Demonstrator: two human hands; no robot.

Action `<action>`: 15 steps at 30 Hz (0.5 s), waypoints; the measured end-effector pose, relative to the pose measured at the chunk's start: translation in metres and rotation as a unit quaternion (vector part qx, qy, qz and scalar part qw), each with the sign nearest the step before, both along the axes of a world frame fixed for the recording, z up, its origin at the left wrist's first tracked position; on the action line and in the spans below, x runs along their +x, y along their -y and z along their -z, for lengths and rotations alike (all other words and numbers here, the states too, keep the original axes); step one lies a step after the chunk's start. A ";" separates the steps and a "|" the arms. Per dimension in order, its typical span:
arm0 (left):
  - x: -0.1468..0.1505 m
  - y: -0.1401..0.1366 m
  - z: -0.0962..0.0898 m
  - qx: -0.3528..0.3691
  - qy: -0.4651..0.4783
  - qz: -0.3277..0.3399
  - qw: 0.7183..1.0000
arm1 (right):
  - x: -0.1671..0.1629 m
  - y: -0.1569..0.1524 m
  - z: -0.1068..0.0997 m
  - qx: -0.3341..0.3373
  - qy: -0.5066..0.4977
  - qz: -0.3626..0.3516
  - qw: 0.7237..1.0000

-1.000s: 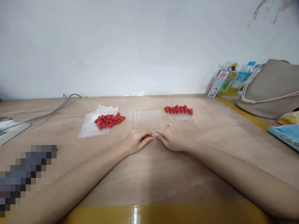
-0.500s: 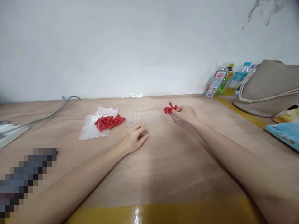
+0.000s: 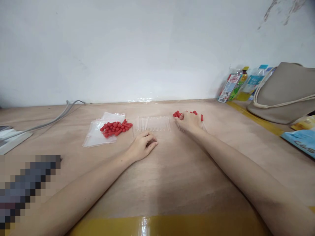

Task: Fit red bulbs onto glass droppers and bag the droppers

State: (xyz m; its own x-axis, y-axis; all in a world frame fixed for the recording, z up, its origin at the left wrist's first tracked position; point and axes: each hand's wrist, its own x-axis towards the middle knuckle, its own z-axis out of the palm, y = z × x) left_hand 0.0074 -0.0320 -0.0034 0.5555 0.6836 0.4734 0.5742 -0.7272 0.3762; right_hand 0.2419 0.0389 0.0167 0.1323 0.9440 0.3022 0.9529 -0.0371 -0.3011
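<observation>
Right hand (image 3: 188, 121) now flat on assembled droppers (image 3: 200, 117); left hand (image 3: 142, 146) loosely curled, empty.

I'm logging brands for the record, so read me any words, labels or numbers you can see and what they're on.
"Cas", partly cut off: dark letters on the light blue packet at the right edge.
Red and white bottle label: has print, too small to read.
Blue-labelled clear bottle: blurred, unreadable.

Both forearms are bare to the lower edge of the view, with no sleeves, watch, bracelet or rings visible. The left hand (image 3: 142, 146) and right hand (image 3: 189, 122) wear no gloves.
</observation>
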 end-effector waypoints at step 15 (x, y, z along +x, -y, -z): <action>0.000 0.001 -0.001 -0.005 -0.011 -0.006 1.000 | -0.049 -0.008 -0.009 -0.145 0.017 -0.024 0.989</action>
State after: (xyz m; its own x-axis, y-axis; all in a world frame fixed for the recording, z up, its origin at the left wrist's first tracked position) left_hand 0.0078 -0.0325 -0.0025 0.5565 0.6952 0.4550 0.5913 -0.7161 0.3708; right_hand 0.1931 0.0470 0.0258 0.0797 0.9966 0.0217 0.9650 -0.0717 -0.2523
